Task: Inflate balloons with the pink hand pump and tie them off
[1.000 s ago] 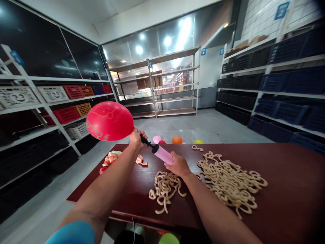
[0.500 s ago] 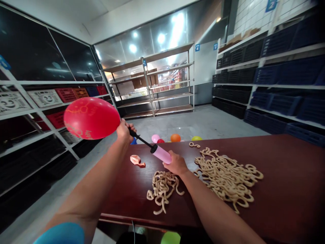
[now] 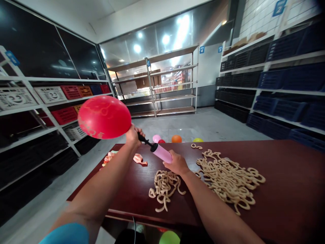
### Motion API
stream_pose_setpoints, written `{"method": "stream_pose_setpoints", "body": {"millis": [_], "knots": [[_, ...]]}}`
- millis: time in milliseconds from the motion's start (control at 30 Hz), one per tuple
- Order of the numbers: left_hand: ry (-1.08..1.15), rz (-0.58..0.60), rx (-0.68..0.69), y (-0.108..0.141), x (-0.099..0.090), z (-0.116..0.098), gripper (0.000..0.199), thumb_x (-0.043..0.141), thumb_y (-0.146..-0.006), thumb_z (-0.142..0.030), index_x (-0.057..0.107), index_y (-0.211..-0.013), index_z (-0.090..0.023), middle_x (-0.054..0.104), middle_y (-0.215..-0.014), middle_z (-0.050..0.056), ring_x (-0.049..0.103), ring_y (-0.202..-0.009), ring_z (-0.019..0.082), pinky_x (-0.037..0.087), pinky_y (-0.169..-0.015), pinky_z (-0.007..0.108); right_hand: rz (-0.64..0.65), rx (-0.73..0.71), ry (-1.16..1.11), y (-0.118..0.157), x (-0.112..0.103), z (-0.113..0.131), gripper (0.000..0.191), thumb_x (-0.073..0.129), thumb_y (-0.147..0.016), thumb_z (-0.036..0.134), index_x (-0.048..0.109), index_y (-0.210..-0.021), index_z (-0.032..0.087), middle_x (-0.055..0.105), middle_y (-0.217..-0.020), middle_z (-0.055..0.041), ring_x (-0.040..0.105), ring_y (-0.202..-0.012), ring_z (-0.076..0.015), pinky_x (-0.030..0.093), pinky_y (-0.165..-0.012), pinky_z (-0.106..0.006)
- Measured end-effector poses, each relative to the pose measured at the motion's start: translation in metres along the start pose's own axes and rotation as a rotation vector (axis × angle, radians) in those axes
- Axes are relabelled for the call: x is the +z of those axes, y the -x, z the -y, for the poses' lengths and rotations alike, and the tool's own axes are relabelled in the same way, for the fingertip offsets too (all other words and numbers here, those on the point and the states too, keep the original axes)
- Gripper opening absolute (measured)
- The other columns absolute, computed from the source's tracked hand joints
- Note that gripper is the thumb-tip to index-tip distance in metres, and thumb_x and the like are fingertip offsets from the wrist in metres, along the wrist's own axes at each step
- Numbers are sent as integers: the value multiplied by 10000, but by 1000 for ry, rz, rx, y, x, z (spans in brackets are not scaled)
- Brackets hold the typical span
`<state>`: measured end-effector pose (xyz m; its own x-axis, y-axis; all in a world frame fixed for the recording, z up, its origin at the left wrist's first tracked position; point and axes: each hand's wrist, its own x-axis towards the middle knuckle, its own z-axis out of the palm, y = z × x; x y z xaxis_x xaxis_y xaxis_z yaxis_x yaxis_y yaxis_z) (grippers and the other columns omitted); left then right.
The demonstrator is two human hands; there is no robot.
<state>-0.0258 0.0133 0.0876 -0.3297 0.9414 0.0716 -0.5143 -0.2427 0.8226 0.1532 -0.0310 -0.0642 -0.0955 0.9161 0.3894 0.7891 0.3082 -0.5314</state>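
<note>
A large inflated red balloon (image 3: 104,117) with gold print sits on the end of a hand balloon pump (image 3: 161,153), which has a pink barrel and a black rod and end. My left hand (image 3: 133,135) is closed around the balloon's neck and the pump's black end. Lower and to the right, my right hand (image 3: 177,163) grips the far end of the pink barrel. Between my forearms on the table lies a small pile of beige twisted modelling balloons (image 3: 165,186). An uninflated peach balloon (image 3: 139,159) lies beneath the pump's left side.
The dark red table (image 3: 286,176) bears a bigger heap of beige curly strands (image 3: 230,179) at right and more limp balloons (image 3: 109,156) at left. Beyond its far edge are inflated balloons, one orange (image 3: 176,138). A green balloon (image 3: 169,238) is below the near edge. Crate shelves (image 3: 57,103) line the sides.
My left hand and the red balloon have moved right towards the barrel, so less of the black rod shows. The view has shifted left, bringing more limp balloons into sight.
</note>
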Motion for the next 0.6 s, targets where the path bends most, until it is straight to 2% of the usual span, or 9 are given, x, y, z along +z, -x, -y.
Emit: {"method": "stream_pose_setpoints", "body": {"millis": [167, 267, 367, 600], "knots": [[-8, -5, 67, -21, -3, -67, 325, 442, -804, -302, 240, -569, -203, 320, -444, -45, 314, -341, 82, 282, -351, 205, -10, 9, -17, -1, 3, 0, 356, 672, -648, 348, 521, -942, 216, 651, -828, -21, 614, -761, -193, 362, -621, -259], [-10, 29, 99, -27, -1, -80, 345, 438, -820, -331, 244, -567, -199, 334, -451, -42, 321, -347, 78, 284, -353, 200, -8, -11, 0, 1, 6, -1, 339, 659, -666, 365, 520, -936, 215, 649, -837, -28, 610, -761, -194, 361, -628, -265], [-2, 39, 98, -23, 4, -62, 376, 419, -846, -380, 244, -567, -199, 331, -449, -42, 314, -343, 74, 275, -348, 195, 7, -2, 24, 2, 7, -4, 336, 649, -677, 376, 518, -933, 205, 649, -836, -40, 611, -765, -203, 357, -625, -270], [-16, -4, -11, 6, 14, 26, 398, 429, -844, -426, 265, -556, -206, 363, -439, -31, 333, -334, 81, 295, -355, 213, 33, 28, 40, 1, 6, -8, 356, 648, -680, 401, 516, -942, 199, 653, -847, -45, 616, -774, -201, 359, -630, -265]]}}
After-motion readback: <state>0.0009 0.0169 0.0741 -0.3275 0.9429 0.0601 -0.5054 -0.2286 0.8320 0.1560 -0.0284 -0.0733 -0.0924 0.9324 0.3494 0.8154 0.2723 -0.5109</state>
